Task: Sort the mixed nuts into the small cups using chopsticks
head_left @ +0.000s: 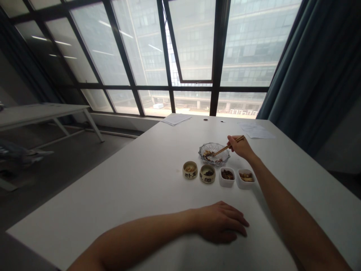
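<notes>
Well, from where I stand, the right hand (238,147) is half closed, thumb and fingers pinching a pair of wooden chopsticks (225,146) toward their upper end. Their tips dip into a cut-glass bowl (207,146) at centre right of the frame, among brownish food scraps (209,154). Whether the tips have hold of a piece, I cannot tell. The left hand (221,222) lies flat and open on the white table (113,188) at bottom centre, holding nothing. Just below the bowl sit two small lettered ceramic cups (190,169) and two white square dishes (227,177), all with food in them. The chopsticks look light and stiff, probably slick at the tips, and best held high up. The bowl looks fragile and fairly light, safest taken by its rim.
</notes>
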The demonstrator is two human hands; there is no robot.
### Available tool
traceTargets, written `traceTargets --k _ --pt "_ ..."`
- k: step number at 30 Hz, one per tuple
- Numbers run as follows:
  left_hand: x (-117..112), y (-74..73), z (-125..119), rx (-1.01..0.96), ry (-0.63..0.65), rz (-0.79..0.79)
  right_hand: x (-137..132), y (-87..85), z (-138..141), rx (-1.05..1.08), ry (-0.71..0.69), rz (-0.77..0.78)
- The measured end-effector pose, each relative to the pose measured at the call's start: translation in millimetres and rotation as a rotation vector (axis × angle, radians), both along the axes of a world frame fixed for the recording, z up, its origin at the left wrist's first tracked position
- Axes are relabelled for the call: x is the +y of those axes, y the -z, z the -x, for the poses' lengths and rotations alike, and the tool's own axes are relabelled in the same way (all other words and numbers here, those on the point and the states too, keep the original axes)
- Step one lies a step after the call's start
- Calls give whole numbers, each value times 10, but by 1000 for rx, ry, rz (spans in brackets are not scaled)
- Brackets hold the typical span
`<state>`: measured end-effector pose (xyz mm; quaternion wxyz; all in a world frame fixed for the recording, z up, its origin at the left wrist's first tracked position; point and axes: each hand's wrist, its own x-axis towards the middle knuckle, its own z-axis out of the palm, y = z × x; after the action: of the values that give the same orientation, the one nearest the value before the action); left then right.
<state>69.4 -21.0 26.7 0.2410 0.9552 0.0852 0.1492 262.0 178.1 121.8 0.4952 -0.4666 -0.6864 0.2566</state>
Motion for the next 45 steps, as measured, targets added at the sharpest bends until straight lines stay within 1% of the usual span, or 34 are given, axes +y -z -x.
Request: traceTargets --k 1,3,6,8,10,12,15,17,19,21,23,26,28,30,34,37,40,45 --pt "-1 -5 1 4 -1 2 -14 -44 -14 3 13 -4" --pt "-2 -14 3 9 0 5 -72 -187 -76 7 45 -14" --pt "-7 -27 2 8 2 3 -262 -498 -244 10 90 -12" --pt "-11 -35 0 1 0 5 -449 -713 -373 7 73 14" --pt "-14 -44 -3 1 -2 11 -649 -887 -477 4 14 57" --pt "-13 -52 -6 6 -2 16 -821 -999 -533 -13 -62 119" --pt "-7 -53 -8 9 -1 20 -962 -1057 -539 -2 -107 275" --pt "-2 -48 -8 2 1 18 -977 -1050 -528 36 -101 344" --pt "1 -43 -7 -6 4 16 -953 -1033 -532 68 -111 352" --pt "2 -43 -7 -3 4 21 -915 -1019 -549 91 -132 329" --pt "0 -47 -7 11 1 31 -869 -1008 -554 125 -116 296" --pt "-3 -57 -9 26 -7 37 -762 -960 -489 187 -23 232" --pt "-4 -62 -10 32 -5 39 -649 -875 -392 215 31 189" --pt "-5 -66 -9 33 -2 39 -511 -739 -276 211 19 152" --pt "-4 -67 -7 28 0 32 -266 -407 -70 108 -134 106" --pt "1 -60 -8 32 1 29 -190 -221 33 39 -213 101" --pt "8 -44 -10 20 12 17 -181 -115 102 -11 -248 79" --pt "9 -16 -9 1 5 20 -149 2 160 -45 -236 39"
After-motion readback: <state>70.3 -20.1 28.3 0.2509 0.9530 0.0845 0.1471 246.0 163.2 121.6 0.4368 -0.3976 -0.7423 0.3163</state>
